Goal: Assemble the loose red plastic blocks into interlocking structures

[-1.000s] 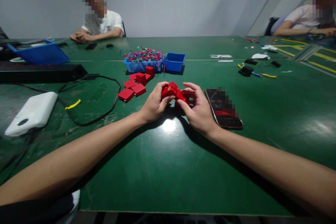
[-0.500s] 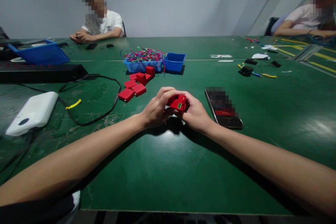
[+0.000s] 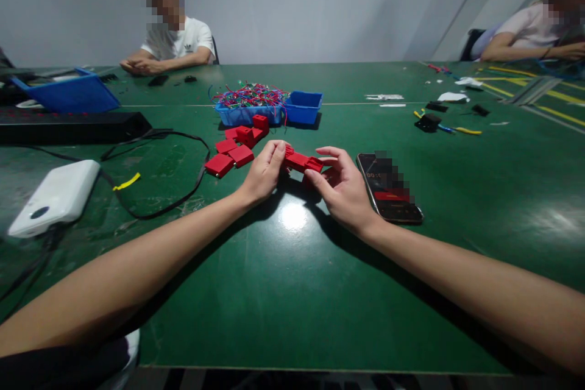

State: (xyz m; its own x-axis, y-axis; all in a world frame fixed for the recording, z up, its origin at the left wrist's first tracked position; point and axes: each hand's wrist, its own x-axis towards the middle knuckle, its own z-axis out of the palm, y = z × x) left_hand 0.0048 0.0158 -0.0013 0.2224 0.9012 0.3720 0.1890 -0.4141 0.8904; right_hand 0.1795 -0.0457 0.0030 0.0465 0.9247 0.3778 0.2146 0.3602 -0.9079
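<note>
My left hand [image 3: 265, 172] is closed round the left end of a red plastic housing [image 3: 299, 161], held tilted just above the green table. Open, slotted recesses show at its right end. The thumb of my right hand [image 3: 343, 189] touches that right end from below. The right fingers curl behind it, with the index finger raised a little apart; what lies inside that palm is partly hidden. Left of and beyond my hands lie several red plastic blocks [image 3: 241, 155], some flat and some standing. A phone [image 3: 388, 189] with a lit screen lies close to my right hand.
Behind the blocks stand a blue bin [image 3: 249, 114] heaped with coloured wires and a second blue bin [image 3: 303, 111]. At left are a white power bank [image 3: 59, 195], a black cable [image 3: 183, 210] and a black power strip [image 3: 73, 128]. Two people sit across the table.
My hands have drawn apart somewhat. The red housing has turned to lie lengthwise between them, and my right hand has loosened around it.
</note>
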